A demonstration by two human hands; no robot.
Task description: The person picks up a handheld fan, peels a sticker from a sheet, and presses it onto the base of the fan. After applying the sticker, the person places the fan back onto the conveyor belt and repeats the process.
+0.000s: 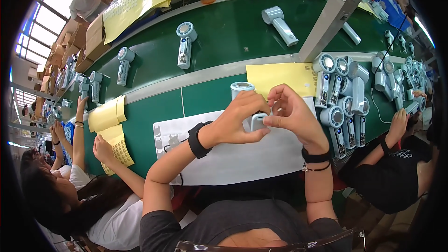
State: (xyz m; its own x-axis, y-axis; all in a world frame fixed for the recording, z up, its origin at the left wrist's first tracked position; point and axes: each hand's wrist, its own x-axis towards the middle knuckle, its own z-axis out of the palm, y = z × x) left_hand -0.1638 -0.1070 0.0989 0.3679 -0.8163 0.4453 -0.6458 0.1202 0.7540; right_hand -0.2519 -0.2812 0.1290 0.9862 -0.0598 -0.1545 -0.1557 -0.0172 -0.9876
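Note:
My left hand (242,117) is wrapped round a light-blue handheld fan (242,87). The fan's round head points away from me, and the base end of its handle faces me. At that base end my right hand (291,112) has its thumb against the handle and its fingers curled in a pinch. Whatever small piece is between those fingers, if any, is too small to make out. Both hands are above a white sheet (224,163) on the green bench. A black band circles each wrist.
Several fans (333,116) are piled at the right, beside a yellow sheet (275,77). More fans (185,46) lie along the green conveyor (224,30) ahead. A metal post (333,18) rises at the front right. Co-workers sit on both sides, with yellow sticker sheets (114,142) at the left.

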